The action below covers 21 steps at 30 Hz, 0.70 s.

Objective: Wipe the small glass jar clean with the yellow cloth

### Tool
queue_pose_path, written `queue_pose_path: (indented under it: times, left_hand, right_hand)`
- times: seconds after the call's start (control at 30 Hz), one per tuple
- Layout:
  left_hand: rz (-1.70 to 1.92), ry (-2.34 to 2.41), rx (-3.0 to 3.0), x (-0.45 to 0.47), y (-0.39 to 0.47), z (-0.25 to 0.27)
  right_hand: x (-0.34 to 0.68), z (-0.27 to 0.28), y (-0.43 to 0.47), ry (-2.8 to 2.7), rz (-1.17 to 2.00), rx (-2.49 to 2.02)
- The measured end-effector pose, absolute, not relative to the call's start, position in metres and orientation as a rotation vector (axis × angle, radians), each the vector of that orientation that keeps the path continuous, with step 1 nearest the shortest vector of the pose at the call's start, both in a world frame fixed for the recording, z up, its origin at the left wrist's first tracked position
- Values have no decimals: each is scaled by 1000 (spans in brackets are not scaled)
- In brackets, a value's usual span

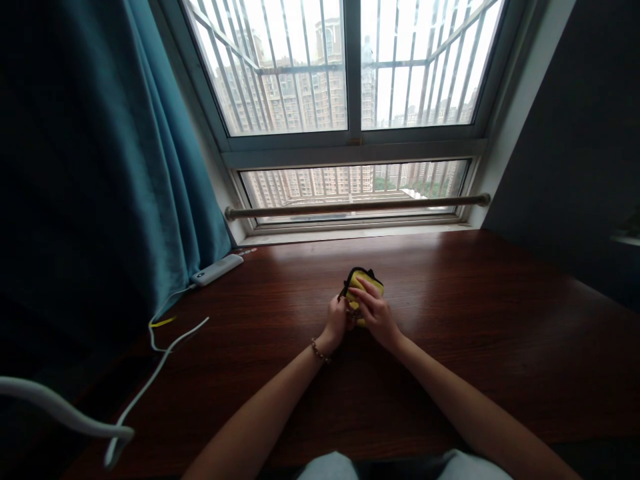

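A small yellow pouch with black edging (358, 275) is held just above the dark red-brown tabletop, straight in front of me. My left hand (338, 319) is closed on its left edge, and a beaded bracelet (320, 351) circles that wrist. From the right, my right hand (376, 311) presses on the yellow face with its fingers bent and close together. Both sets of fingertips meet near the pouch's lower part, where something small and brownish shows. The fingers hide it too much to make out.
A white power strip (218, 270) lies at the table's back left beside the blue curtain (165, 200). White cables (155, 377) and a yellow strip (164, 322) are on the left. Behind the wooden table (450, 280) is a window with a horizontal rail (360, 207).
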<state>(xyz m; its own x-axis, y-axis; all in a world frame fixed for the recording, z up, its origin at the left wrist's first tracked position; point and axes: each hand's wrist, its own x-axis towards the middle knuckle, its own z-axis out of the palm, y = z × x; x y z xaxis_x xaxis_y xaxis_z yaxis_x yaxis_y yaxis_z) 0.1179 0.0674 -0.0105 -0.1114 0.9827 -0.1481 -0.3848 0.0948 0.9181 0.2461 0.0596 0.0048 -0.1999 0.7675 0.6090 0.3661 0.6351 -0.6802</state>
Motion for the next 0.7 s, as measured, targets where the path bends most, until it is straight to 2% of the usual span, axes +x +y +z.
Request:
queue_pose_path:
  times: [0.13,0.3,0.7]
  left_hand:
    - [1522,1270,1011,118,59,-6]
    - [1570,1307,1301,109,51,3]
    - [1431,939,1568,114,50,14]
  right_hand:
    - [245,0,70,-1548,750,-953]
    - [246,-9,77,-1340,968,-976]
    - [246,-21,78,-742,1306,-895]
